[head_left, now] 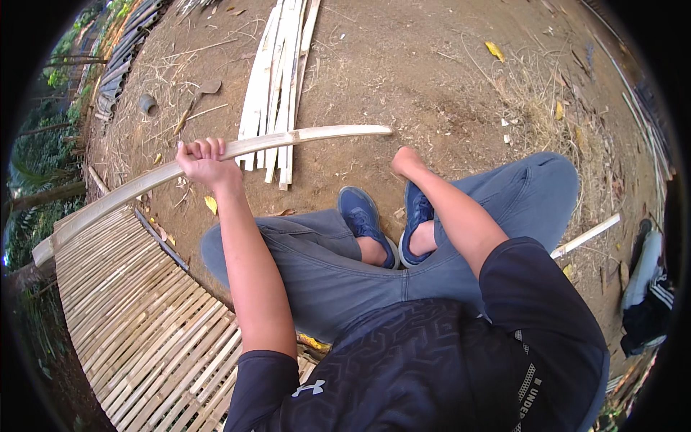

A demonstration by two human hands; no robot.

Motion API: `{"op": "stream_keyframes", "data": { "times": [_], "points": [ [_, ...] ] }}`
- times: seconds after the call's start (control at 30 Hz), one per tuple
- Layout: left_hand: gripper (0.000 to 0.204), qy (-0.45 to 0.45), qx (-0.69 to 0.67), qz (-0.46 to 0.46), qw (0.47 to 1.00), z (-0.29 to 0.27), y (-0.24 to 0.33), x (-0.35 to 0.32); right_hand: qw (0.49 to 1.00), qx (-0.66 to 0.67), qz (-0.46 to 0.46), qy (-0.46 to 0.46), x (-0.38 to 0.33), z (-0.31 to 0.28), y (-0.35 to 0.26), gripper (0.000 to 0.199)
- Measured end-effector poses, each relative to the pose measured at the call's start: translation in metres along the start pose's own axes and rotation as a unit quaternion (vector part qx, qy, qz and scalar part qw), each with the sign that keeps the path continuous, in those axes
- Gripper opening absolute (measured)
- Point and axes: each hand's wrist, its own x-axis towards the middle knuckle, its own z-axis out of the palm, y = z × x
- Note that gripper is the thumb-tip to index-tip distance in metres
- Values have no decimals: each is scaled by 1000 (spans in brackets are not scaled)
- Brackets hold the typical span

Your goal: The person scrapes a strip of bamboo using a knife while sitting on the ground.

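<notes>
dark shirt nearest; left hand grip clamped round bamboo strip, right hand grip fisted, empty.

The long split bamboo strip is pale cream with a tan edge. The bundle of cut bamboo slats is off-white against reddish-brown bare earth. The woven bamboo mat runs straw-yellow in stripes. Canvas shoes are navy; trousers slate grey; the short-sleeved shirt black, faintly patterned.
</notes>
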Motion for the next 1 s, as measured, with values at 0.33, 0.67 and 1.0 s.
{"op": "stream_keyframes", "data": {
  "times": [0.33,0.67,1.0],
  "points": [
    [68,91,28,-20,995,-7,12,-9,971,65,-191,125,-114,-45,-116,38],
    [27,100,-44,-14,994,-17,6,-8,952,125,-253,117,-172,-35,-139,32],
    [29,156,10,20,987,-1,5,-16,975,102,-179,83,-154,-32,-131,38]
  ]
}}
